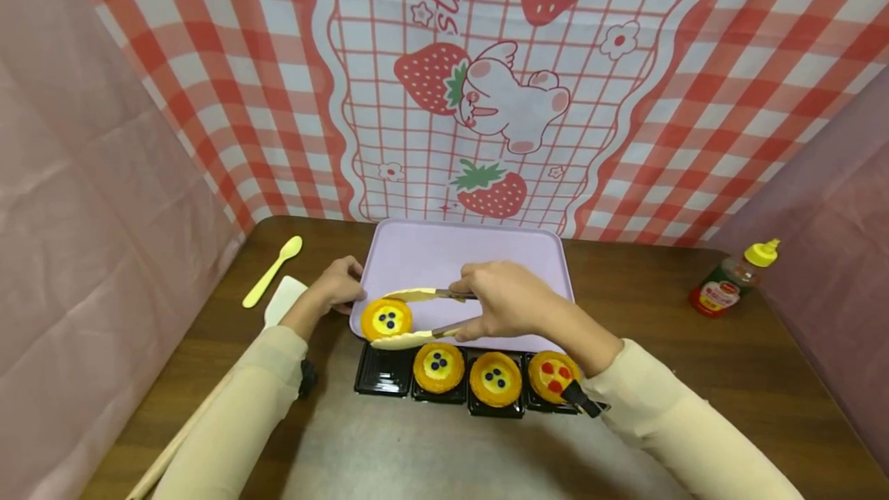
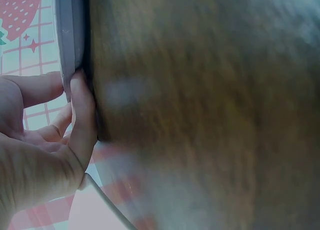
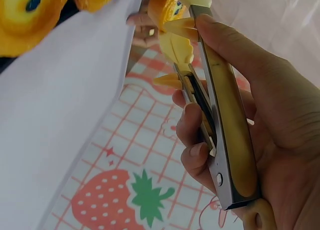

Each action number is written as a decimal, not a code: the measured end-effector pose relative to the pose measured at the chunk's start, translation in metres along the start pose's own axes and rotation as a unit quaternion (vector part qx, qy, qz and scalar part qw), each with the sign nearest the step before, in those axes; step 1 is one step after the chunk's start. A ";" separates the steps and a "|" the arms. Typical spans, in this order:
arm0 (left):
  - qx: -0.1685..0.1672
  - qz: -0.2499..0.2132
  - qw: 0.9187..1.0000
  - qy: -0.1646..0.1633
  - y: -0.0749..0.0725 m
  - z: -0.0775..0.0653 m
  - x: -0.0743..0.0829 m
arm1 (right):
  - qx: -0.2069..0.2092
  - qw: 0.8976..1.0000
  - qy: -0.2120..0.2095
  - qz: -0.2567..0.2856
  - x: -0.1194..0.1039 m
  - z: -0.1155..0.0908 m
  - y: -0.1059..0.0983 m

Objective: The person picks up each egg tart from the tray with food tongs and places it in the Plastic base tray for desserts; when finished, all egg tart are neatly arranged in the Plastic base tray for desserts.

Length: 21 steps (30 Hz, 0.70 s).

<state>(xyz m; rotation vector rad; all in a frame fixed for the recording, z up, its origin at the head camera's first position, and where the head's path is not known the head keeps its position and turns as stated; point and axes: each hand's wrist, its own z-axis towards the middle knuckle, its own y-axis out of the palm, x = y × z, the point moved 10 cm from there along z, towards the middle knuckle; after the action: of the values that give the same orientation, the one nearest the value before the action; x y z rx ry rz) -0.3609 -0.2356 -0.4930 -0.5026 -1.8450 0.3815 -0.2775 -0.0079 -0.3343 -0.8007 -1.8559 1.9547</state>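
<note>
My left hand (image 1: 340, 284) pinches the left rim of a lilac tray (image 1: 458, 249), thumb and finger on its edge (image 2: 72, 34). In my right hand (image 1: 503, 295) is a pair of tongs (image 1: 405, 340) with cream scalloped tips and metal arms. The tongs' tips lie on either side of a blueberry-topped tart (image 1: 387, 320) at the tray's front left corner. Whether both tips press on it I cannot tell. The right wrist view shows my fingers curled round the tongs' handles (image 3: 230, 125).
Along the tray's front stand black plastic boxes: a bare one (image 1: 384, 370), two with blueberry tarts (image 1: 439, 368) and one with a red-topped tart (image 1: 553, 376). To the left lie a yellow spoon (image 1: 273, 271) and a white spatula (image 1: 283, 301). A yellow-capped bottle (image 1: 725, 284) stands right.
</note>
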 end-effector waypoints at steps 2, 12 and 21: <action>0.002 0.002 1.000 -0.002 -0.001 0.000 0.000 | -0.004 1.000 -0.010 0.004 -0.006 -0.001 0.002; 0.005 0.006 1.000 -0.011 -0.002 -0.002 -0.002 | -0.029 0.999 -0.025 0.006 -0.020 -0.005 0.015; 0.007 0.006 1.000 -0.008 -0.002 -0.001 -0.001 | -0.045 0.998 -0.024 -0.021 -0.027 -0.004 0.027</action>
<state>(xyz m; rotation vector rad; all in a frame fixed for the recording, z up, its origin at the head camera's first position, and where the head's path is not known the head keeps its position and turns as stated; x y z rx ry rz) -0.3601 -0.2374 -0.4927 -0.5026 -1.8544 0.4070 -0.2499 -0.0235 -0.3558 -0.7394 -1.9836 1.8929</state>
